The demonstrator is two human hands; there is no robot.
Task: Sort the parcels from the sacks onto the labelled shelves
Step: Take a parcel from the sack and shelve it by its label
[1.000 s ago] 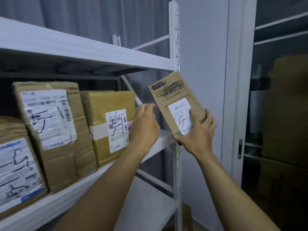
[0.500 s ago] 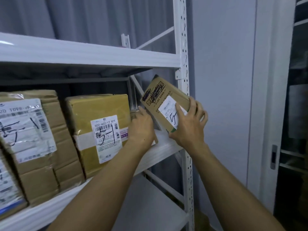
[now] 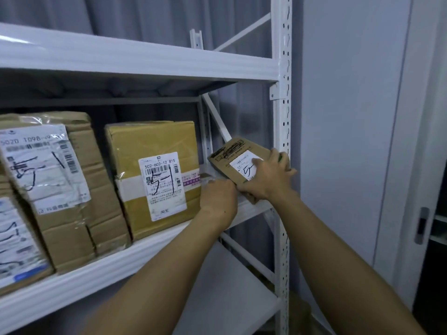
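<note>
A small flat brown parcel (image 3: pixel 235 154) with a white label marked "5-1" lies tilted at the right end of the middle white shelf (image 3: pixel 150 250). My right hand (image 3: pixel 267 178) grips it from the right, thumb over the label. My left hand (image 3: pixel 219 195) is at the parcel's lower left edge, on the shelf beside it; its fingers are hidden behind its back. Left of the hands stands a yellow-taped box (image 3: pixel 154 175) labelled "5-1".
Two more taped cardboard boxes (image 3: pixel 60 180) fill the shelf further left. A white perforated upright (image 3: pixel 281 141) stands just right of the parcel. Another shelf board (image 3: pixel 135 59) runs above, a lower one (image 3: pixel 225 301) below. A white door frame (image 3: pixel 396 165) is at right.
Both hands have carried the small parcel down and leftward from beside the upright into the shelf's right end. It has tipped from nearly upright to leaning low.
</note>
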